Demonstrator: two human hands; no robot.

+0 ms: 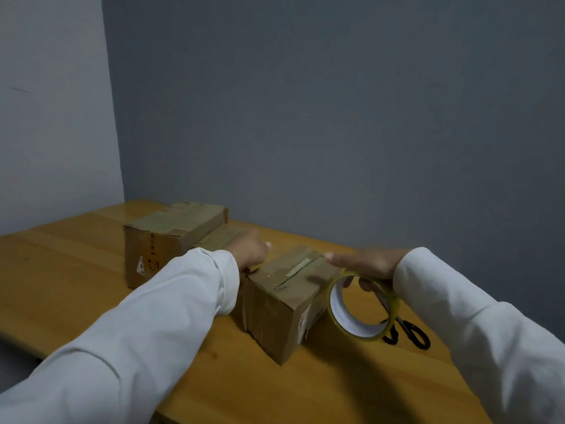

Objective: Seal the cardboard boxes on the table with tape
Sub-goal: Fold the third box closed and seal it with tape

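On the table [91, 270], three boxes; right grip [371, 264] grasps one tape roll [360, 307], left's unclear.

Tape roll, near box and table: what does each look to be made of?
Tape roll: clear yellowish plastic film on a white, probably card, core; it glints at the rim. Near box: brown corrugated cardboard, matt and scuffed, with old tape strips on top. Table: orange-brown wood or wood veneer, smooth with a slight sheen; which of the two is unclear.

Brown boxes [275, 298]; yellow tape roll [360, 307], white core; black scissors [409, 332]; orange-brown table [91, 264]; white sleeves [153, 316]; grey wall [305, 117].
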